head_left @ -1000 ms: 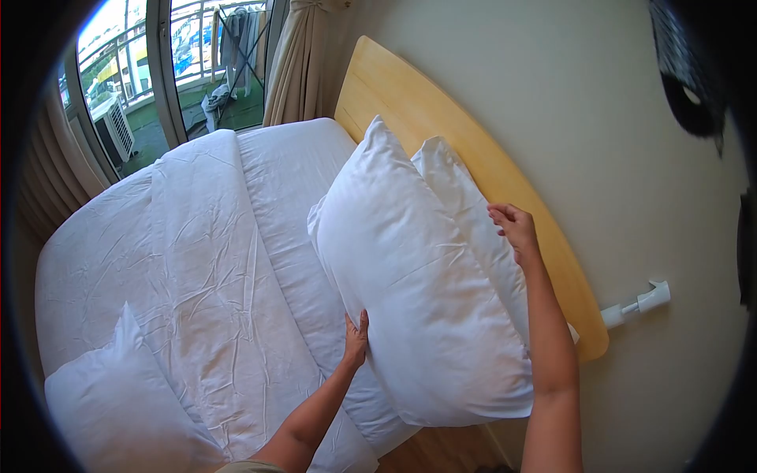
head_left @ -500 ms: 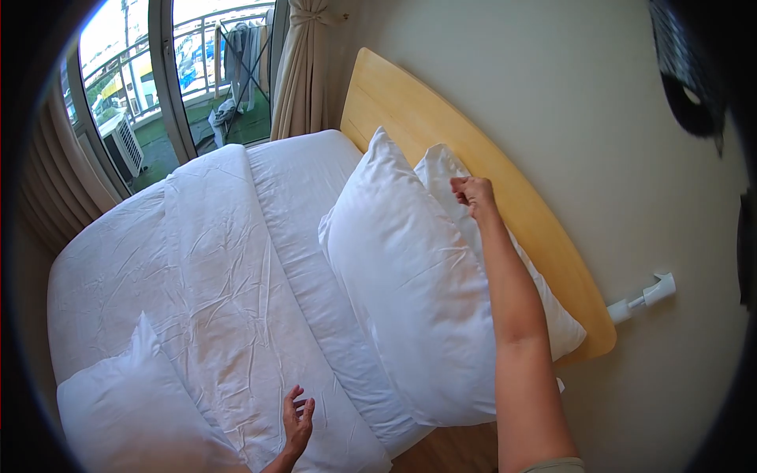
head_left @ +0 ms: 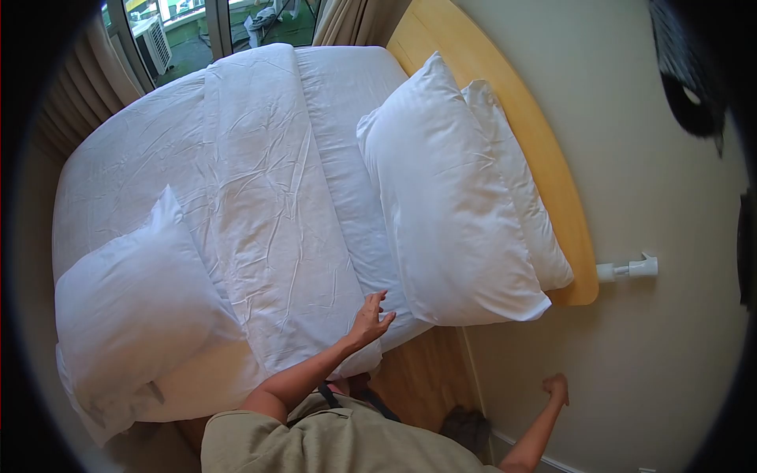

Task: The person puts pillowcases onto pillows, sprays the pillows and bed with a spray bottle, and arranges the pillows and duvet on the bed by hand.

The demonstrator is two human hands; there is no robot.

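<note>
My left hand [head_left: 372, 319] hovers over the near edge of the white bed [head_left: 260, 181], its fingers apart and nothing in it. At the lower right, clear of the bed, my right hand [head_left: 557, 388] is near the wall with its fingers curled; what it holds, if anything, is hidden. A large white pillow [head_left: 453, 213] leans over a second white pillow [head_left: 532, 213] by the wooden headboard [head_left: 544, 150]. Neither hand touches them. Another white pillow [head_left: 134, 307] lies at the bed's near left corner.
A white wall fixture [head_left: 631, 269] juts out beside the headboard. Wooden floor [head_left: 422, 378] shows between bed and wall, with a dark object [head_left: 467, 432] on it. Curtains [head_left: 347, 22] and glass doors stand beyond the bed.
My right hand has left the pillows and moved down to the right. My left hand came off the front pillow's edge. The view has tilted downward, showing more floor.
</note>
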